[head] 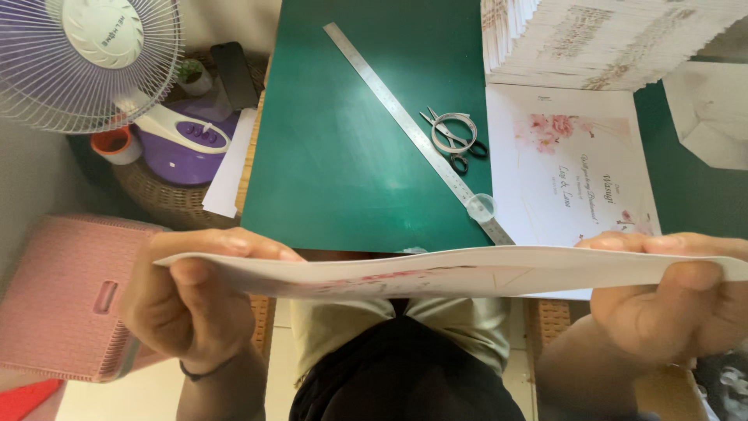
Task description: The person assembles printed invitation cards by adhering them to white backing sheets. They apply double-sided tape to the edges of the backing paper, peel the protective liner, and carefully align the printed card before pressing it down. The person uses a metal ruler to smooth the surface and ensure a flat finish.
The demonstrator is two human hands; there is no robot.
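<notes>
I hold a white printed card sheet [436, 273] nearly edge-on, level in front of my body. My left hand [187, 300] pinches its left end, thumb below and fingers on top. At the other end my right hand [670, 300] grips it the same way. Pink floral print shows faintly on the sheet's underside. Beyond it lies a green cutting mat [351, 132].
On the mat lie a long steel ruler [405, 125], small scissors [452, 136] and a clear round cap [481, 206]. A flat floral card [573, 168] and a tall stack of cards [600, 39] sit at right. At left are a fan [86, 54] and a pink basket [66, 292].
</notes>
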